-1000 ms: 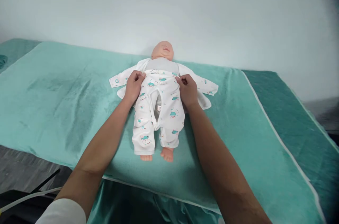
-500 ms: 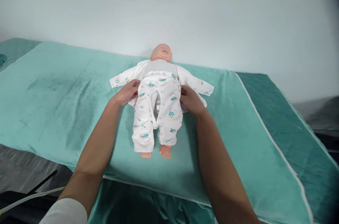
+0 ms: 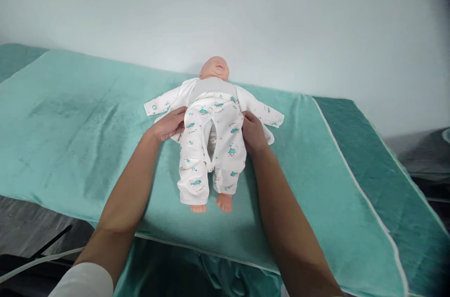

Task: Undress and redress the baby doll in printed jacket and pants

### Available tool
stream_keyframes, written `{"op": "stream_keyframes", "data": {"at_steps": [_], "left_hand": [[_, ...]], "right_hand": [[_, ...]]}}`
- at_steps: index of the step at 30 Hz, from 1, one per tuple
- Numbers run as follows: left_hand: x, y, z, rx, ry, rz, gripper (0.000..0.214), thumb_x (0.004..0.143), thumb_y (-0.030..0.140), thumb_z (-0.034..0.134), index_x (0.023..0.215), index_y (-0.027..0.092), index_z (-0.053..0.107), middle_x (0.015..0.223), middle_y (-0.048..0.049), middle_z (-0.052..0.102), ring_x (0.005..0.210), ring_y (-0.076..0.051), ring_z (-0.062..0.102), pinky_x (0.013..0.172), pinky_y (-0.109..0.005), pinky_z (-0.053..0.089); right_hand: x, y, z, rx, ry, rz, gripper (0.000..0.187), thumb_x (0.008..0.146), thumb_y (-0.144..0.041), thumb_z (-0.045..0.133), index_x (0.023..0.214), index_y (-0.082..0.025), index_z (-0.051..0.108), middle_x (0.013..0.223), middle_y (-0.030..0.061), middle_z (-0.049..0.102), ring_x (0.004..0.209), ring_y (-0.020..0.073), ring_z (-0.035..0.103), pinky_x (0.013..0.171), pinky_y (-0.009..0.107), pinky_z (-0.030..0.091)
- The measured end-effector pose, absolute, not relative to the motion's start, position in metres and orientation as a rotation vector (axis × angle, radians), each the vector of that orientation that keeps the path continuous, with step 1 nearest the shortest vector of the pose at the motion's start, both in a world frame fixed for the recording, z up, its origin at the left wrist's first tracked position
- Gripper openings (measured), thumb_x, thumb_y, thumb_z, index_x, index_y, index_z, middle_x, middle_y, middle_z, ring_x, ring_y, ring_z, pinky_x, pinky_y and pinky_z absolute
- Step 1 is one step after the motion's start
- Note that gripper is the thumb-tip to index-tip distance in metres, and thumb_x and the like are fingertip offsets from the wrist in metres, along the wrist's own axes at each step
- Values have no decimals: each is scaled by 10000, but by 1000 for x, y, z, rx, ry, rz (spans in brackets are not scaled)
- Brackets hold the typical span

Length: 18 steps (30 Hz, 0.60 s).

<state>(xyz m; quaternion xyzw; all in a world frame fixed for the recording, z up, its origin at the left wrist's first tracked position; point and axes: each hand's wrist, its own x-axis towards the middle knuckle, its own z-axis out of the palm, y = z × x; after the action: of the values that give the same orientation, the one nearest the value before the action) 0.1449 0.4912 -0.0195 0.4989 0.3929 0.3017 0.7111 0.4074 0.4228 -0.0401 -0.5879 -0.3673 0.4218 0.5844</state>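
The doll (image 3: 213, 69) lies supine on a green sheet (image 3: 87, 119) before a wall (image 3: 225, 6), its jacket (image 3: 258, 106) partly hidden by the left hand (image 3: 171, 123) and right hand (image 3: 254, 132). Lower than one second earlier, both sit at the sides of the trousers (image 3: 225, 121), curled and partly hidden; whether they grip cannot be told. The trousers are white, printed and open at the crotch.

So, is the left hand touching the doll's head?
Apart: the head view shows the left hand by the printed trousers, jacket between it and the doll's head.

Green-draped bed (image 3: 316, 184), apparently, clothed doll (image 3: 213, 87) atop
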Motion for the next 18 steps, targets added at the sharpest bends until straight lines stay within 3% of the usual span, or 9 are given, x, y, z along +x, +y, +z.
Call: {"op": "stream_keyframes", "data": {"at_steps": [6, 12, 18], "left_hand": [[161, 494, -31, 1008, 861, 918, 317, 762, 429, 818, 775, 199, 600, 695, 21, 587, 634, -113, 558, 611, -264, 515], [170, 492, -32, 1064, 796, 1013, 319, 806, 486, 762, 849, 201, 624, 786, -35, 676, 814, -210, 673, 785, -379, 573], [168, 491, -30, 1213, 953, 1170, 301, 766, 384, 790, 947, 217, 617, 939, -5, 684, 905, -181, 648, 826, -313, 522]], "right_hand": [[406, 432, -43, -1354, -878, 946, 378, 667, -453, 768, 844, -279, 482, 700, -43, 619, 642, 175, 586, 561, 320, 488], [412, 438, -38, -1292, -991, 996, 371, 703, -518, 749, 899, -279, 543, 805, 8, 685, 832, 259, 677, 722, 418, 565], [420, 436, -40, -1122, -932, 1147, 258, 714, -359, 753, 909, -268, 609, 778, -40, 647, 723, 177, 624, 688, 333, 524]]}}
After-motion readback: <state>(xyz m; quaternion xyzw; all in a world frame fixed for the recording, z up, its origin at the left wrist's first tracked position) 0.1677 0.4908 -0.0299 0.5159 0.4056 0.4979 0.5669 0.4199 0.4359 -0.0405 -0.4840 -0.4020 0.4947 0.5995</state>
